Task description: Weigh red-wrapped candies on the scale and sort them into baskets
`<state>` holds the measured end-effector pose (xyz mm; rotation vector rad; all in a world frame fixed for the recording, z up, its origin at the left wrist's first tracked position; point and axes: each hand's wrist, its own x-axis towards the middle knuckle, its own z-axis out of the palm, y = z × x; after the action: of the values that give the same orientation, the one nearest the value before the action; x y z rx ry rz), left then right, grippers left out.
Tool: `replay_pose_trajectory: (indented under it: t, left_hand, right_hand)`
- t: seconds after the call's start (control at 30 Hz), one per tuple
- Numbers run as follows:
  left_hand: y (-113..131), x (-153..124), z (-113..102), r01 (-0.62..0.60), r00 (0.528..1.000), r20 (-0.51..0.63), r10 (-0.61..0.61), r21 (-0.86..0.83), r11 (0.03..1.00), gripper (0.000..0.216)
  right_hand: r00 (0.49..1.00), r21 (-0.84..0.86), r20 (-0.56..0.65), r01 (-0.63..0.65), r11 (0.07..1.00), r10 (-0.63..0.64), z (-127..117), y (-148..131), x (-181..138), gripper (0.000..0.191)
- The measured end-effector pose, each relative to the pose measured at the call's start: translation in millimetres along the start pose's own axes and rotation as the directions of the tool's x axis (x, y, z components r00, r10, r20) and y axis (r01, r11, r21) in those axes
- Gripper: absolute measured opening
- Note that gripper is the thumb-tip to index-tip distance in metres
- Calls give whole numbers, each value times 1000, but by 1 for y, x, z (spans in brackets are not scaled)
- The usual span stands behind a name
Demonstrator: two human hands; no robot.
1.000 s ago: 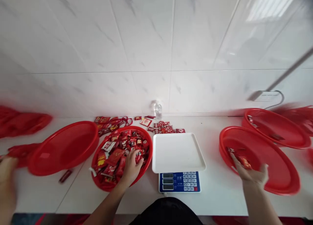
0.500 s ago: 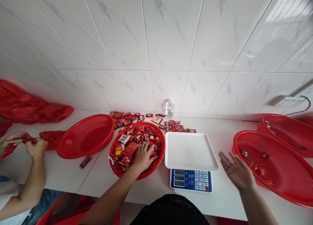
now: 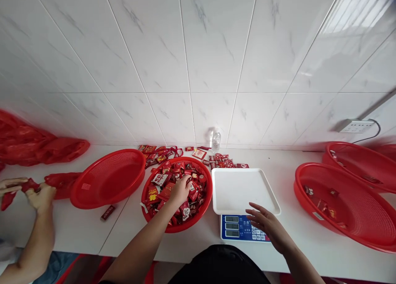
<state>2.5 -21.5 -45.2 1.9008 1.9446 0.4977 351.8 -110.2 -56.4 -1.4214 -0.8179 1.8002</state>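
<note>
My left hand [image 3: 178, 191] reaches into a red basket [image 3: 202, 216] heaped with red wrapped candies [image 3: 161, 184]; its fingers curl down among the packets, and what they grip is hidden. My right hand [image 3: 268, 225] hovers with fingers spread over the blue keypad of a digital scale [image 3: 237, 228], holding nothing. The scale's white tray [image 3: 243, 189] lies just beyond that hand.
An empty red basket [image 3: 108, 181] stands to the left, with one loose candy [image 3: 108, 212] in front of it. Two large red baskets [image 3: 346, 210] with a few candies sit at the right. Another person's hands [image 3: 37, 195] handle a red bag at far left. Water bottle [image 3: 215, 140] and loose candies [image 3: 222, 160] lie by the wall.
My right hand left the right-hand basket, letting go of a candy there, and came left to the scale's keypad. My left hand stayed in the candy basket, shifting slightly.
</note>
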Motion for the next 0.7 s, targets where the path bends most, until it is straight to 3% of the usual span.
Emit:
replay_pose_trajectory:
  t: [0.13, 0.2, 0.27, 0.4, 0.57, 0.7]
  left_hand:
    - [36, -4, 16, -168, 978, 75, 195, -270, 948, 45]
    - [48, -4, 26, -227, 953, 146, 267, -243, 943, 53]
    - [48, -3, 34, -197, 950, 231, 209, -70, 978, 57]
    - [25, 3, 41, -33, 939, 337, -74, 301, 953, 59]
    - [8, 10, 39, -83, 967, 252, -27, 414, 907, 52]
    - [12, 11, 34, -89, 977, 215, 11, 358, 929, 36]
  right_hand:
    - [998, -29, 30, -49, 998, 50, 6, 8, 2, 56]
    - [997, -56, 44, -56, 997, 59, 10, 7, 2, 56]
    - [998, -77, 45, -39, 996, 43, 13, 4, 1, 56]
    - [999, -88, 21, -27, 996, 29, 13, 1, 0, 56]
    - [997, -82, -47, -60, 995, 56, 14, 10, 3, 53]
    - [998, -122, -43, -55, 991, 50, 19, 8, 5, 52]
